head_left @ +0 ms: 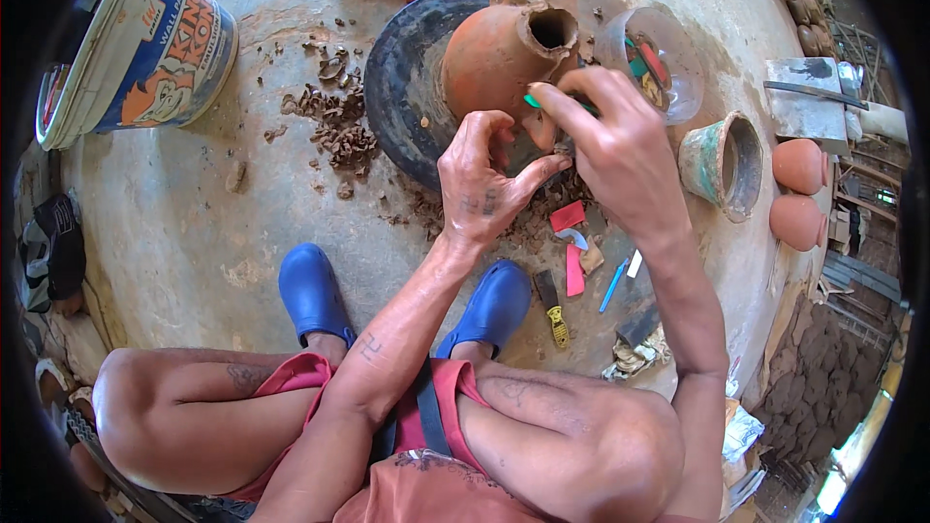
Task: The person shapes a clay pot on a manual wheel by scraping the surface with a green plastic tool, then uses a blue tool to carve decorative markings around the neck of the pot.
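A brown clay jug (484, 58) with a loop handle and a round dark mouth stands tilted-looking on a black round wheel plate (392, 102). At its near side, a spout-like clay part (539, 128) shows between my hands; whether it joins the jug is hidden. My left hand (484, 169) is curled round this part, its thumb stretched along the lower end. My right hand (610, 131) is closed in a pinch over it from the right. A small green tool (531, 100) pokes out from the right hand's fingers; most of it is covered.
Clay shavings (339, 126) lie left of the plate. A paint bucket (174, 48) stands left, a clear tub (678, 68) and a crusted pot (722, 165) right. Red scrapers (574, 269), a yellow-handled scraper (552, 310) and a blue pen-like stick (612, 287) lie nearer me. Two clay pots (798, 194) sit far right.
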Action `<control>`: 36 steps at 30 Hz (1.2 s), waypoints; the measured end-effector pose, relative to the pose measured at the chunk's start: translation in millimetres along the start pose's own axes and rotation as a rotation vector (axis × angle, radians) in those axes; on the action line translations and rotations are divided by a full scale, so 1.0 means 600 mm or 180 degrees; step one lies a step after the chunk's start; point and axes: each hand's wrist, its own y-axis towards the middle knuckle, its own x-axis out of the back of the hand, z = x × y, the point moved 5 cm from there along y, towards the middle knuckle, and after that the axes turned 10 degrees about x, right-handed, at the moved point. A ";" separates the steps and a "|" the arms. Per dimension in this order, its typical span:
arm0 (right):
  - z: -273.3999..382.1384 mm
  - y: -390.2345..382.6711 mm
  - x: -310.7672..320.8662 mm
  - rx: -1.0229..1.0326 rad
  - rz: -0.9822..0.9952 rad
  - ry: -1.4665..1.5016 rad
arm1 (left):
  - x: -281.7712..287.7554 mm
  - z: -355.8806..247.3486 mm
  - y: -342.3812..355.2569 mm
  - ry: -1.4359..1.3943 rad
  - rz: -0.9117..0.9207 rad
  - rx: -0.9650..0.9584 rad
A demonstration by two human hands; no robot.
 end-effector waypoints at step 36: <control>0.051 -0.072 -0.007 0.0123 -0.0099 -0.0553 | -0.008 0.018 0.009 -0.0080 -0.0007 0.0317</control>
